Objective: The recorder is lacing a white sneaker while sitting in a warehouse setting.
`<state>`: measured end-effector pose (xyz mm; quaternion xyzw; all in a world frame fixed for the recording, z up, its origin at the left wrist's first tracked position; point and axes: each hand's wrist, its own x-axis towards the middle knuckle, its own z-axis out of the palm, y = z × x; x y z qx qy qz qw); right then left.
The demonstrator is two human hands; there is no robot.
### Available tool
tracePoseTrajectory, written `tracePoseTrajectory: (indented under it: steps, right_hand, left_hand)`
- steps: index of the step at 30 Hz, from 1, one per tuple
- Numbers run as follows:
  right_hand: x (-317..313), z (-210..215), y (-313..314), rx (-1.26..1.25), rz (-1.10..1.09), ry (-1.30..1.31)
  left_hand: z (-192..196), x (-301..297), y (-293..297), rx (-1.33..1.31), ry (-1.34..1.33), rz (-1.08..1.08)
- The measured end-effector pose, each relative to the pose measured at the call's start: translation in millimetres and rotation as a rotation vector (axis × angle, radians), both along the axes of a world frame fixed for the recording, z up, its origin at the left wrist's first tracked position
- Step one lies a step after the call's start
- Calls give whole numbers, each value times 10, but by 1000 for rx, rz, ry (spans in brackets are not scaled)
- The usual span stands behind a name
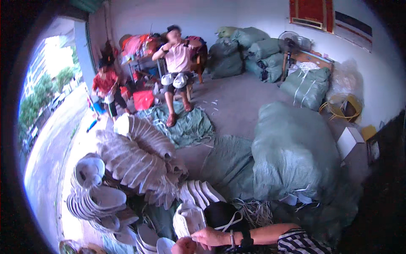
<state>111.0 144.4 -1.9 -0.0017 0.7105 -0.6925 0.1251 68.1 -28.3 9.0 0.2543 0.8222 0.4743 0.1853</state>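
Note:
A white shoe [189, 220] with a stitched upper sits in front of me at the lower edge. My left hand [184, 245], cut off by that edge, is curled closed at the shoe's near end. Coming in from the right, my right hand [207, 238] has its thumb and fingers pinched together at the same end; what lies between the fingertips is too small to make out. A loose white lace [230, 222] crosses a black surface beside the shoe. Just beyond are several nested white shoe pieces [201, 194].
Stacks of pale shoe parts [95, 203] and long nested rows [131, 158] spread to the left. A bulging green sack [294, 148] stands at right. Two people sit farther back, one in pink [177, 59], one in red [105, 84]. More sacks [224, 59] line the back wall.

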Motion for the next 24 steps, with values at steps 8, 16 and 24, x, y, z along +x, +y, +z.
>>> tracePoseTrajectory:
  steps: [8,16,24]
  right_hand:
    - [-94,-59,-7,491,18,230]
    - [-84,54,29,696,123,261]
    - [-163,117,126,726,105,280]
  left_hand:
    - [271,-310,53,-308,724,-264]
    - [391,-692,237,-516,630,-701]
    - [327,-515,117,-267,755,-570]
